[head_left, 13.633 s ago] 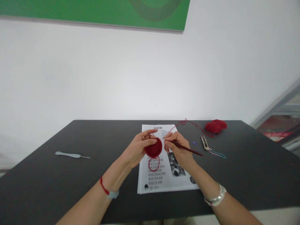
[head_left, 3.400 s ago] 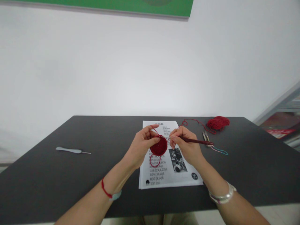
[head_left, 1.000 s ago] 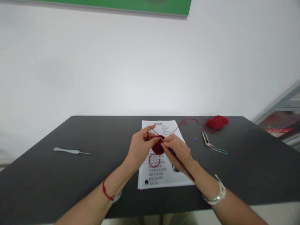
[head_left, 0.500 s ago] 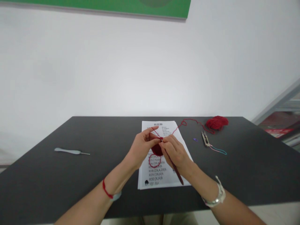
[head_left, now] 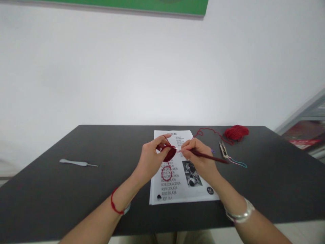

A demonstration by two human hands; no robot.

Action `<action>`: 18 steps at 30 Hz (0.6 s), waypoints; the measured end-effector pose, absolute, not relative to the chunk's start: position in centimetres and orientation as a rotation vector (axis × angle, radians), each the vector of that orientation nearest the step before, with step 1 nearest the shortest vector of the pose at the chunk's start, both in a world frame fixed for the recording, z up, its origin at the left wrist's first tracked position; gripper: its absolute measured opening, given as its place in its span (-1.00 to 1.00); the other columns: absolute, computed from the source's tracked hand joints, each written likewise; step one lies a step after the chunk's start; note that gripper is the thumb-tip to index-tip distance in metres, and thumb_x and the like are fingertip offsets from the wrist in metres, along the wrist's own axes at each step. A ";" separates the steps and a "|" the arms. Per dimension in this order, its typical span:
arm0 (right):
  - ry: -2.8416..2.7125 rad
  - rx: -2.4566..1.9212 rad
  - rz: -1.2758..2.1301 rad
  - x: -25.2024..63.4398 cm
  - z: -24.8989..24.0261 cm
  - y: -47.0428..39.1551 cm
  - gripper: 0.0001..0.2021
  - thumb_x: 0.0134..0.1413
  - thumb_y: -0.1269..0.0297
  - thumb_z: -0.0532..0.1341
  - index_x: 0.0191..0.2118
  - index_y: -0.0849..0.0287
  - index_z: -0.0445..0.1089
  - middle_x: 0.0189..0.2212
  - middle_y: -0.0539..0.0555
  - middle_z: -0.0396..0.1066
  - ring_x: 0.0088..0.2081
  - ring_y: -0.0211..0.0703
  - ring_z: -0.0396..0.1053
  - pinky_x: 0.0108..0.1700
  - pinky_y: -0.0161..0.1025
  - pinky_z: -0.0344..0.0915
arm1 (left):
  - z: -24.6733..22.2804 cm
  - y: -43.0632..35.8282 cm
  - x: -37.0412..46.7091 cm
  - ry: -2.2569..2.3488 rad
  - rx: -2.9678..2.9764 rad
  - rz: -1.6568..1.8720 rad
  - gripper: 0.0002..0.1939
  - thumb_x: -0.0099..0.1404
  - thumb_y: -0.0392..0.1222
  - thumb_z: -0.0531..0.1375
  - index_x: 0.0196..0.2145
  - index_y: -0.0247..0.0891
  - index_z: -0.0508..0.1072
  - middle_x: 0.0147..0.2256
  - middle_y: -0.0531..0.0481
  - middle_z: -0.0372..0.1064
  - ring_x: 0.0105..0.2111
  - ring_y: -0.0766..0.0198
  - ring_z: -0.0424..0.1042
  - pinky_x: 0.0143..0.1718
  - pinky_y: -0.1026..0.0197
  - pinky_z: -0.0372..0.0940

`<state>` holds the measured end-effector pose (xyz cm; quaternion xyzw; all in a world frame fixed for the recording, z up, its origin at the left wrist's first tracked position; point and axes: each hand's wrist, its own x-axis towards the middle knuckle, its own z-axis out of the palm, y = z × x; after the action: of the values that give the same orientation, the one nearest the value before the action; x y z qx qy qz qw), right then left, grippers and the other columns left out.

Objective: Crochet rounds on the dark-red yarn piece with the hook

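Above the printed sheets, my left hand pinches a small dark red crochet piece, its index finger raised with yarn over it. A loop of red yarn dangles below the piece. My right hand grips a crochet hook with a dark reddish-brown handle, held nearly level. The hook's thin metal tip meets the edge of the crochet piece; whether it sits inside a stitch I cannot tell.
A ball of red yarn lies at the back right, its strand running toward my hands. Thread snips with a blue-and-pink cord and a small purple clip lie nearby. Far left on the black table rests a grey-handled hook.
My right hand has moved right, and the hook has swung from pointing steeply down to nearly level. More of the printed page shows. My left hand still holds the crochet piece.
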<state>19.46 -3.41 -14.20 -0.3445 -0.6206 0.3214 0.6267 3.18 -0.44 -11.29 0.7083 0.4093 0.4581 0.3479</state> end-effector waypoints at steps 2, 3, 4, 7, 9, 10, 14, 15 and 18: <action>-1.235 -0.697 1.013 19.2 -14.1 -3.1 -0.83 0.02 0.40 0.24 -0.50 0.14 0.23 -0.56 -0.09 0.27 -0.58 -0.34 0.16 -0.53 -0.33 0.11 | -11.3 -0.5 3.2 0.954 1.703 1.179 -0.78 0.07 -0.42 0.21 -0.29 -0.28 0.53 -0.45 0.07 0.43 -0.45 0.34 0.34 -0.32 0.26 0.23; -1.169 -0.651 1.096 19.0 -14.1 -3.1 -0.82 0.02 0.38 0.24 -0.50 0.14 0.22 -0.58 -0.10 0.25 -0.59 -0.34 0.14 -0.54 -0.33 0.10 | -11.3 -0.6 3.3 0.904 1.610 1.173 -0.75 0.06 -0.40 0.23 -0.25 -0.29 0.52 -0.48 0.09 0.41 -0.46 0.35 0.34 -0.34 0.27 0.23; -1.130 -0.623 1.122 18.7 -14.2 -3.1 -0.82 0.03 0.37 0.23 -0.49 0.13 0.21 -0.58 -0.10 0.25 -0.60 -0.34 0.14 -0.54 -0.34 0.10 | -11.4 -0.7 3.4 0.863 1.512 1.161 -0.71 0.05 -0.39 0.25 -0.20 -0.29 0.51 -0.50 0.11 0.39 -0.47 0.36 0.34 -0.35 0.27 0.23; -1.227 -0.679 0.838 18.1 -15.0 -3.2 -0.86 0.06 0.38 0.23 -0.44 0.11 0.24 -0.49 -0.07 0.31 -0.53 -0.32 0.21 -0.51 -0.33 0.17 | -11.4 -1.2 3.9 0.783 1.255 1.102 -0.58 0.00 -0.35 0.33 -0.12 -0.32 0.49 -0.54 0.14 0.38 -0.52 0.39 0.32 -0.42 0.30 0.22; -1.453 -0.740 0.431 18.2 -15.7 -3.4 -0.87 0.08 0.42 0.21 -0.42 0.09 0.27 -0.45 -0.04 0.33 -0.47 -0.27 0.27 -0.46 -0.30 0.22 | -11.5 -1.5 4.3 0.736 1.138 1.051 -0.55 -0.05 -0.35 0.36 -0.13 -0.34 0.50 -0.53 0.11 0.41 -0.54 0.40 0.33 -0.43 0.31 0.22; -1.562 -0.748 0.214 18.3 -15.9 -3.4 -0.87 0.08 0.45 0.20 -0.41 0.08 0.28 -0.45 -0.03 0.33 -0.45 -0.25 0.27 -0.45 -0.28 0.24 | -11.4 -1.6 4.4 0.707 1.082 1.033 -0.55 -0.06 -0.36 0.38 -0.14 -0.33 0.50 -0.53 0.10 0.42 -0.54 0.41 0.34 -0.43 0.31 0.22; -1.702 -0.654 -0.182 18.6 -16.1 -3.5 -0.82 0.07 0.53 0.19 -0.38 0.07 0.28 -0.45 -0.03 0.33 -0.45 -0.24 0.26 -0.43 -0.26 0.25 | -11.3 -1.6 4.3 0.599 0.907 0.963 -0.51 -0.08 -0.38 0.39 -0.12 -0.29 0.52 -0.53 0.10 0.42 -0.52 0.42 0.36 -0.40 0.34 0.23; -1.682 -0.647 -0.143 18.6 -15.9 -3.5 -0.83 0.08 0.53 0.18 -0.37 0.08 0.28 -0.43 -0.03 0.33 -0.44 -0.24 0.27 -0.43 -0.27 0.26 | -11.2 -1.4 4.2 0.591 0.884 0.939 -0.51 -0.08 -0.39 0.40 -0.12 -0.30 0.52 -0.52 0.10 0.42 -0.52 0.42 0.36 -0.40 0.34 0.23; -1.539 -0.676 0.238 18.3 -15.3 -3.6 -0.87 0.12 0.47 0.17 -0.36 0.09 0.26 -0.40 -0.03 0.32 -0.45 -0.28 0.30 -0.47 -0.33 0.25 | -11.2 -1.0 3.7 0.612 0.853 0.886 -0.51 -0.09 -0.40 0.40 -0.12 -0.33 0.52 -0.48 0.07 0.43 -0.50 0.42 0.37 -0.39 0.35 0.24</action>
<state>18.35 -3.58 -15.34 -0.2987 -0.6805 0.1051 0.6608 3.71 -0.99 -11.23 0.3936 0.2824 0.4088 0.7734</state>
